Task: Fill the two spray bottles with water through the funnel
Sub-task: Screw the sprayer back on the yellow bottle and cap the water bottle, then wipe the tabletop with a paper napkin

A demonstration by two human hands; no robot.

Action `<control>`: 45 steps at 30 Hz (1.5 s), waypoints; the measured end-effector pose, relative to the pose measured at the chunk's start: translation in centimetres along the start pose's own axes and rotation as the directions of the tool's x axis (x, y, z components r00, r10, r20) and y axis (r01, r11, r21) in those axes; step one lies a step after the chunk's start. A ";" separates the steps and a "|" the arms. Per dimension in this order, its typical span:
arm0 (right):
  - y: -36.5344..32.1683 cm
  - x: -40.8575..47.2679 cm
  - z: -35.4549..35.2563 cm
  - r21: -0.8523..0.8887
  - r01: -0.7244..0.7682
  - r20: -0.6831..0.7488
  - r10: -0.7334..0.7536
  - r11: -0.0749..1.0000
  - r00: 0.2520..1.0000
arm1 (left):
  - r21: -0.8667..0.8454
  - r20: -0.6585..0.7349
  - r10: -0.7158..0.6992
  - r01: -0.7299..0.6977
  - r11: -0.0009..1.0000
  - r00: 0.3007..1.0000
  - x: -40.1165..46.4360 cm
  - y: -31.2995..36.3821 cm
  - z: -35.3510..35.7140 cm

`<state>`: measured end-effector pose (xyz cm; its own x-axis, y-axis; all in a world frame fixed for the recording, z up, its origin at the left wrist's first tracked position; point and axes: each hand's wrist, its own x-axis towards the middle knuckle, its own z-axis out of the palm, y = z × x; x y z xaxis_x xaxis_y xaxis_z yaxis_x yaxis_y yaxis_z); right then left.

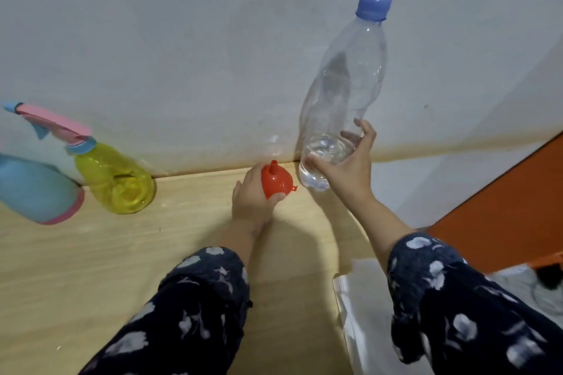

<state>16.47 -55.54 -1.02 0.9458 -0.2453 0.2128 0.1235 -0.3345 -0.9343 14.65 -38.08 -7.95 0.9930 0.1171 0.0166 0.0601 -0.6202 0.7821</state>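
Red funnel (276,180) gripped spout-up in the left hand (251,201) over a wooden surface (91,268), right hand (347,166) with fingers (367,131) wrapped round a capped, nearly empty water bottle (344,91), yellow spray bottle (117,181) and blue spray bottle (33,189) well apart at left by the wall (182,39).

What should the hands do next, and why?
Probably unscrew the pink sprayer top from the yellow spray bottle. It is capped, so the red funnel in the left hand has nowhere to sit. The water bottle in the right hand also has its blue cap on.
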 end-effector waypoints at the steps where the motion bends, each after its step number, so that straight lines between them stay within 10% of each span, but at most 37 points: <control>1: 0.1 0.1 0.0 -0.005 0.007 0.016 -0.007 1.000 1.000 | 0.012 0.002 -0.012 0.012 1.000 1.000 0.0 0.0 0.0; 12: 0.7 -0.9 -1.4 -0.091 -0.118 0.176 0.133 0.989 0.975 | 0.133 0.002 -0.062 0.062 0.989 0.998 -1.5 0.7 -1.1; 17: -0.2 -4.9 -5.1 -0.385 -0.181 0.167 0.261 0.905 0.951 | 0.211 -0.044 -0.021 0.030 0.977 0.999 -6.2 1.8 -1.4; 30: -1.4 -23.9 -12.6 -0.705 -0.075 0.089 0.192 0.705 0.977 | 0.085 0.340 0.332 -0.380 0.921 0.880 -19.9 3.5 0.8; 41: 1.0 -28.1 -11.8 -0.694 -0.102 -0.006 0.136 0.713 0.991 | 0.153 0.392 0.315 -0.399 0.904 0.865 -22.8 3.9 2.9; 45: -0.3 -27.2 -12.6 -0.443 -0.306 -0.178 0.251 0.843 0.951 | 0.147 0.434 0.259 -0.352 0.924 0.863 -23.0 3.9 2.9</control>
<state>-13.09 -60.22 -2.92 0.8772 -0.4797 0.0186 -0.3182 -0.6101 -0.7256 -7.65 -45.46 -7.12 0.9164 -0.3967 -0.0535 -0.2790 -0.7288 0.6253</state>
